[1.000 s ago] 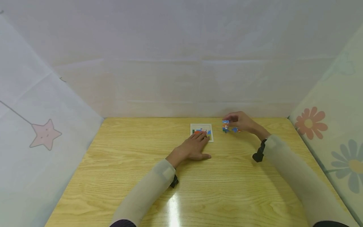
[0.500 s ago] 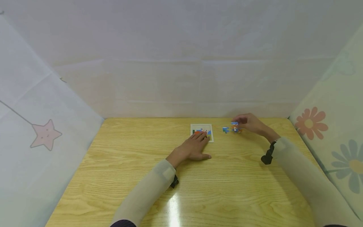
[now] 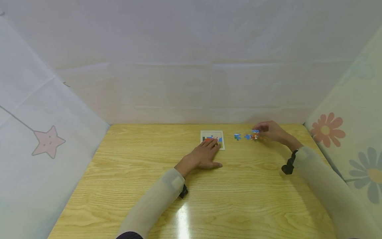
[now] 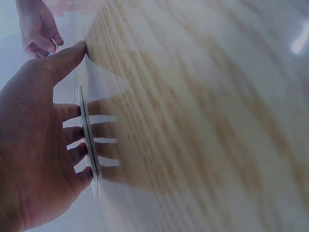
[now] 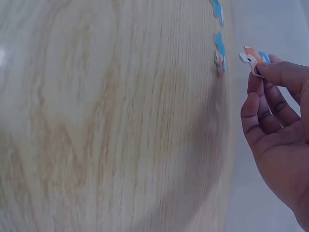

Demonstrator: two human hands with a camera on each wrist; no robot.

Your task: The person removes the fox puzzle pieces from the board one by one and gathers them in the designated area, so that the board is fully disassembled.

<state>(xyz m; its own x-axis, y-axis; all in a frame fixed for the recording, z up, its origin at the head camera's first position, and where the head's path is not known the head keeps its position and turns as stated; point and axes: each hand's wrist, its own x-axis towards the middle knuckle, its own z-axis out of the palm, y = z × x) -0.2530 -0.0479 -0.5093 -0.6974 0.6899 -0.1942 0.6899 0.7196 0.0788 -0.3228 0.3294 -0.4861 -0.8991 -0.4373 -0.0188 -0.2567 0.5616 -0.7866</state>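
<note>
"What's near the far edge of your worktop [image 3: 143,149]?"

"A flat, white-rimmed puzzle tray [image 3: 212,133], about midway along that edge."

"And what's in it?"

"A coloured picture [image 3: 207,139], red, blue and green. Beyond it, towards the far edge, the pale floor shows bare. Much of the lower part I can't describe, since my left hand [image 3: 204,157] covers it: fingers straight and slightly spread, reaching over the near rim, thumb stretched out to the side."

"Is the other one busy?"

"Yes, my right hand [image 3: 270,130] pinches a puzzle piece [image 5: 253,60] between thumb and fingers, orange, white and blue. I hold it up off the surface, towards the far right corner."

"Any pieces lying outside?"

"Two, both flat near the far edge, between the tray and my right hand: a blue-and-white piece [image 3: 237,136] nearer the tray, and a mostly blue piece [image 3: 247,136] just beside it, closer to the one I'm holding."
</note>
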